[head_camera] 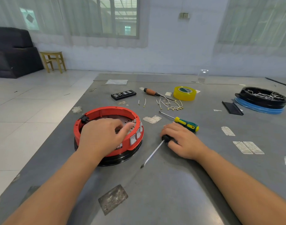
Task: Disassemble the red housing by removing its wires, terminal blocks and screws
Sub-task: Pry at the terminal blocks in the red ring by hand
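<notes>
Red housing [109, 130] sits at nine o'clock on the tabletop [171, 184]; left hand [101, 137] reaches inside, fingers loosely spread, holding nothing discernible, right hand [181, 140] grips a black-handled screwdriver [155, 151] at three o'clock; judged mid-disassembly, next requiring blade brought to the remaining fasteners.
</notes>
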Available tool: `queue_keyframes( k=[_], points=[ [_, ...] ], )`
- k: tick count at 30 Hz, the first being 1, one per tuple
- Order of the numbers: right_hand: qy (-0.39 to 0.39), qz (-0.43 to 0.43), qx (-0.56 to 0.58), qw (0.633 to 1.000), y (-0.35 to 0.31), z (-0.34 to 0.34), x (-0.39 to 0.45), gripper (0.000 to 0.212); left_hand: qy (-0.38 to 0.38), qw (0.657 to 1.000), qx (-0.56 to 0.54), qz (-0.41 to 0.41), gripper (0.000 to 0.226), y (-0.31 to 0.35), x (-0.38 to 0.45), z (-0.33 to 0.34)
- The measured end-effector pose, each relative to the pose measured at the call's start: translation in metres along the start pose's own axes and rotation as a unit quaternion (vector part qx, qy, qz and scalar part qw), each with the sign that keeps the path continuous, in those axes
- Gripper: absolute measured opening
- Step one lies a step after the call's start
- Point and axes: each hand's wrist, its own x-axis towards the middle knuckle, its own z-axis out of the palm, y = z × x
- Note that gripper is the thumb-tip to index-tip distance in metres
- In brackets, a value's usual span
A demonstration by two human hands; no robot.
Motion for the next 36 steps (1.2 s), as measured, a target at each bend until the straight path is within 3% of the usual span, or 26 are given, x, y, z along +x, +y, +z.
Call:
queue_keyframes(
  k=[4,6,9,12,17,21,26,31,36],
  points=[
    [0.108,0.107,0.100,0.983,0.003,0.001,0.000,0.020,0.134,0.987,-0.056,0.064,0.056,-0.026,-0.011,0.001],
    [0.132,0.170,0.078,0.974,0.005,0.005,0.005,0.022,0.110,0.985,-0.097,0.096,0.048,-0.043,-0.018,0.004],
    [0.093,0.241,-0.078,0.963,0.007,0.009,0.015,0.024,0.056,0.981,-0.125,0.139,0.040,-0.061,-0.028,0.009],
    [0.019,0.245,-0.234,0.941,0.011,0.014,0.023,0.033,0.030,0.980,-0.129,0.149,0.034,-0.072,-0.032,0.009],
    [0.030,0.249,-0.299,0.921,0.017,0.019,0.034,0.035,-0.024,0.983,-0.131,0.124,0.034,-0.082,-0.038,0.009],
    [0.036,0.265,-0.275,0.924,0.025,0.016,0.032,0.038,-0.034,0.982,-0.142,0.123,0.034,-0.080,-0.040,0.008],
    [-0.033,0.337,-0.168,0.926,0.034,0.004,0.034,0.048,-0.025,0.981,-0.148,0.121,0.036,-0.078,-0.041,0.007],
    [-0.013,0.314,-0.207,0.926,0.027,0.005,0.025,0.044,0.000,0.982,-0.148,0.116,0.058,-0.062,-0.044,0.010],
    [0.009,0.350,-0.233,0.907,0.007,0.010,0.006,0.043,-0.002,0.989,-0.133,0.071,0.048,-0.032,-0.050,0.009]
  ],
)
